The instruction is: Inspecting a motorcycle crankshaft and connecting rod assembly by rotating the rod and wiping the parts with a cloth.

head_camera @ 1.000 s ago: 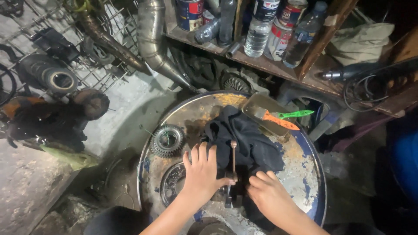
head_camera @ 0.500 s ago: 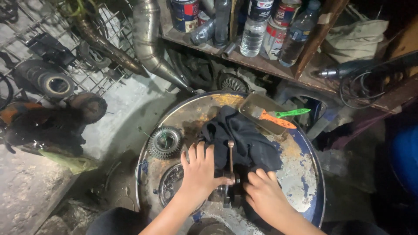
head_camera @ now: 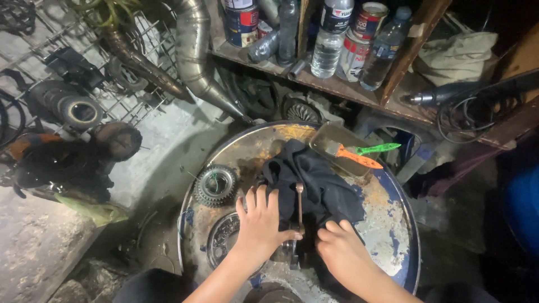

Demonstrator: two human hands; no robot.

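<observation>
Nearest the camera, the left hand (head_camera: 259, 224) is lying palm down on the rusty round drum top (head_camera: 387, 219), its fingers (head_camera: 255, 197) spreading flat and its thumb reaching toward a thin metal rod (head_camera: 300, 203) that is standing up between the two hands. The right hand (head_camera: 342, 252) is resting just beside it, its fingers curling loosely on the edge of a black cloth (head_camera: 314, 182); whether they are pinching the cloth cannot be told. A small dark metal part (head_camera: 292, 251) is sitting at the foot of the rod, partly hidden by both hands. To the left of the left hand, a toothed gear (head_camera: 215, 184) and a round ring-shaped part (head_camera: 223, 238) are lying on the drum. Farther back, a metal tray (head_camera: 328, 141) is carrying an orange-handled tool (head_camera: 357, 157) and a green-handled one (head_camera: 377, 148). Beyond the drum, a wooden shelf (head_camera: 337, 87) is holding cans and plastic bottles (head_camera: 328, 42), and a curved exhaust pipe (head_camera: 193, 56) is hanging at the left.
</observation>
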